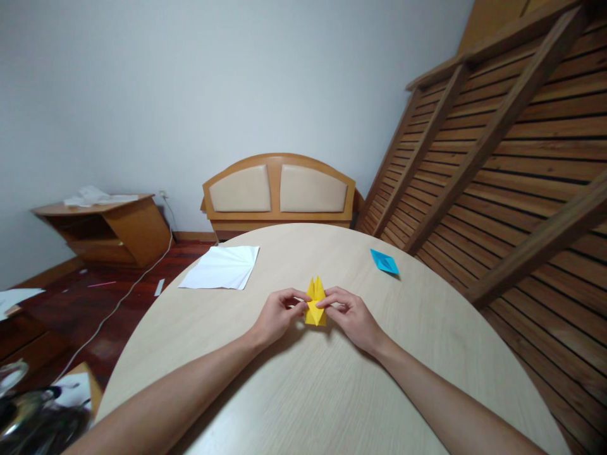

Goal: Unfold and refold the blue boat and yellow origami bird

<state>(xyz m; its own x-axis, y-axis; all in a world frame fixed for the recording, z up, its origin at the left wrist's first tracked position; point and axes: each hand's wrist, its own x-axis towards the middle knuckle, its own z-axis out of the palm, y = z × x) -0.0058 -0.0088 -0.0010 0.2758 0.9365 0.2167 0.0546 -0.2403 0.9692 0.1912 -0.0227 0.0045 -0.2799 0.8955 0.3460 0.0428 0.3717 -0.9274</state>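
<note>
Yellow folded paper point(315, 304) is pinched from both sides at mid-table: left hand point(277, 314) and right hand point(348, 316) closed on it w/ thumb and fingertips, two points sticking up away from the grip. Crease best pressed flat against round table point(332, 392), edges kept aligned. Plenty of bare top around the grip; white sheet point(222, 268) well off to far left, blue paper point(384, 261) to far right, table edge distant.
</note>
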